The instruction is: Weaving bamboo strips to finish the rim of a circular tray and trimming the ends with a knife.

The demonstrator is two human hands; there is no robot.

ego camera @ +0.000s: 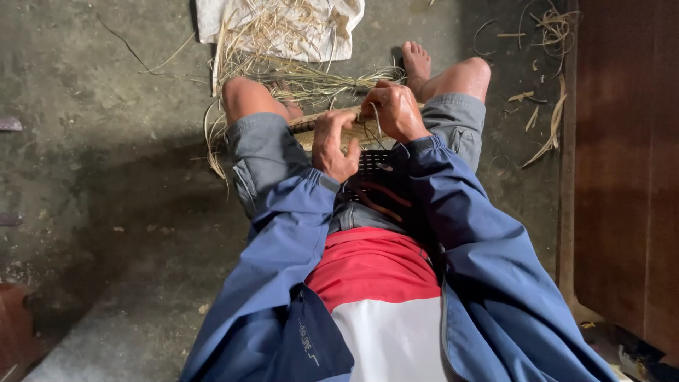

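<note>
The person sits on the floor with a woven piece resting across the lap, between the knees. The left hand closes its fingers on the near edge of the weave, pinning it down. The right hand grips a thin strip, fingers curled tight around it just above the weave.

To do this well, I judge the left hand should hold the weave flat and steady while the right draws the strip snug — firm, without kinking it.

No true container shows. A white cloth lies beyond the knees with loose straw on and beside it — more strands scatter toward the right by a wooden board.
</note>
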